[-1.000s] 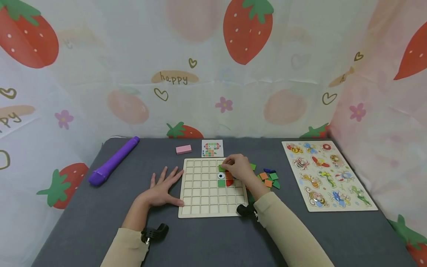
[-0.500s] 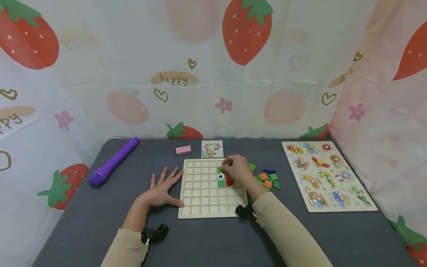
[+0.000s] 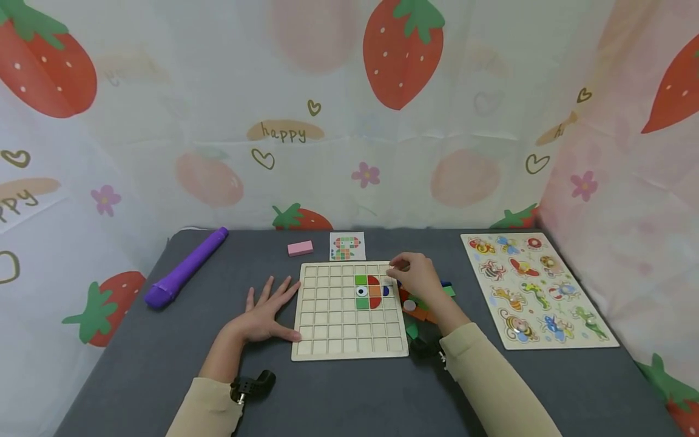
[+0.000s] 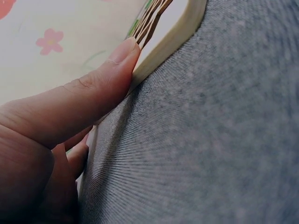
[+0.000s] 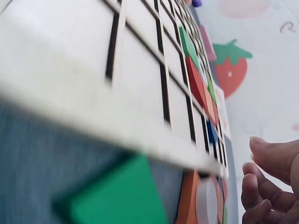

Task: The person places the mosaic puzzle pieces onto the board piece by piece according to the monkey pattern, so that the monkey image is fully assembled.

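Note:
A pale wooden grid board point(image 3: 327, 331) lies in front of me. Its cells hold a light green tile point(image 3: 361, 280), a round eye tile point(image 3: 361, 291), a darker green tile point(image 3: 363, 303), red pieces above and below an orange tile point(image 3: 374, 291), and a blue piece point(image 3: 386, 291). My left hand point(image 3: 262, 315) spreads its fingers at the board's left edge; in the left wrist view the thumb point(image 4: 88, 91) touches the rim. Over the upper right corner hovers my right hand point(image 3: 417, 279), fingers loosely bent, with a gap between thumb and fingers and nothing held in the right wrist view.
Loose coloured pieces point(image 3: 419, 312) lie right of the board, partly hidden by the right hand. Behind it are a printed pattern card point(image 3: 347, 246) and a pink block point(image 3: 300, 248). A purple tube point(image 3: 188, 267) lies left, an insect picture board point(image 3: 537, 291) right.
My right hand has let go of the light green tile, now in its cell, and moved right. This uncovers the red, orange and blue pieces. The left hand stays in place.

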`<state>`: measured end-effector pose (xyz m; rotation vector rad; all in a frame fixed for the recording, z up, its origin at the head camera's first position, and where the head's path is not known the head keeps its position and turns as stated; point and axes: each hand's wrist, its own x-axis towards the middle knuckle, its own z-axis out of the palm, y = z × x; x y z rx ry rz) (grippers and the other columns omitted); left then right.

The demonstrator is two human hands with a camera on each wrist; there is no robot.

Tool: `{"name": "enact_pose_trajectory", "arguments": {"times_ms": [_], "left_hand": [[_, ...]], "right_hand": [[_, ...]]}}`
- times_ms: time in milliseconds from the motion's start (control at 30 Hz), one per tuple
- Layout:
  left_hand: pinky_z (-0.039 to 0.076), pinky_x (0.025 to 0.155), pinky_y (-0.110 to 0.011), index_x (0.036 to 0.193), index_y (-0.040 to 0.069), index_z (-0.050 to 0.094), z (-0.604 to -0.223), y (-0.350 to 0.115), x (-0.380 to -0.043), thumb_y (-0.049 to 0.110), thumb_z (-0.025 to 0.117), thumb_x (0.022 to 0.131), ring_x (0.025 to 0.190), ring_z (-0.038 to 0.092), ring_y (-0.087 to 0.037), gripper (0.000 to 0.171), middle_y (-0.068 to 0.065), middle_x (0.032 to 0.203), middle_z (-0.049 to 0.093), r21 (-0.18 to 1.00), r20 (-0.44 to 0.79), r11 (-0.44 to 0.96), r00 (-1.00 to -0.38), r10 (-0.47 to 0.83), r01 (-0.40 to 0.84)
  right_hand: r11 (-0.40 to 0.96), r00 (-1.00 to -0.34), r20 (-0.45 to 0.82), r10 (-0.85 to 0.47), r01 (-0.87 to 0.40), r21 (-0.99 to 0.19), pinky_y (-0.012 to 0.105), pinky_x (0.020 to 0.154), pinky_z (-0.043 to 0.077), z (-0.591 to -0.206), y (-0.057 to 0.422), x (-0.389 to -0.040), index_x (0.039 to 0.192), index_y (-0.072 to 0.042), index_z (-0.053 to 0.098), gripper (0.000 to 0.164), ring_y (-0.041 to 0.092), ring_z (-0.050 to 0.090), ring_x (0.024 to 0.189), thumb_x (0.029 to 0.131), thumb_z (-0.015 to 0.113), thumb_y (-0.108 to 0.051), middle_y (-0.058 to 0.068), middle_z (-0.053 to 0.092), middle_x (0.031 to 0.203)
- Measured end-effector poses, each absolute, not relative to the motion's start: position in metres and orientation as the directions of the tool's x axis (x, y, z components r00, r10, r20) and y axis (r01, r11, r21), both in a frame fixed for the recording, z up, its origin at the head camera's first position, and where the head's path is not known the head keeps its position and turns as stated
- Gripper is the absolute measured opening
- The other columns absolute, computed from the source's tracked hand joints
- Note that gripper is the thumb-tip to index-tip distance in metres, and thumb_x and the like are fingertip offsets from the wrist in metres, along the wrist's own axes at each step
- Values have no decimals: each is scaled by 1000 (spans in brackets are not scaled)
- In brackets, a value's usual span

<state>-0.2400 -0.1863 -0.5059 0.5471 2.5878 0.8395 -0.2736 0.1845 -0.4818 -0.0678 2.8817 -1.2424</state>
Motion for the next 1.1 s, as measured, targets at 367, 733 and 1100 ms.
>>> {"name": "enact_pose_trajectory", "arguments": {"times_ms": [367,733,1100], "left_hand": [[-21,112,-69,164,22,15,-507,-186,-240,56,85,73,154,-19,-41,120,-11,171,3,613,-211,747,-857,469,258],[-22,112,-68,164,24,15,-506,-185,-241,58,84,73,154,-19,-40,119,-10,171,3,602,-224,758,-858,463,251],[-22,112,-68,164,23,15,-507,-186,-241,58,85,73,154,-19,-40,120,-10,171,3,612,-217,750,-858,465,251]], "right_hand": [[701,-999,-49,24,52,-712,47,88,56,-487,216,-270,121,-9,72,31,31,66,108,95,73,-27,13,71,119],[753,-988,-152,37,127,-646,51,98,52,-491,224,-275,128,-6,68,38,34,60,116,95,72,-24,17,66,126],[741,-984,-153,88,167,-650,34,72,51,-492,225,-277,107,-5,73,25,26,58,87,92,76,-25,13,65,101]]}}
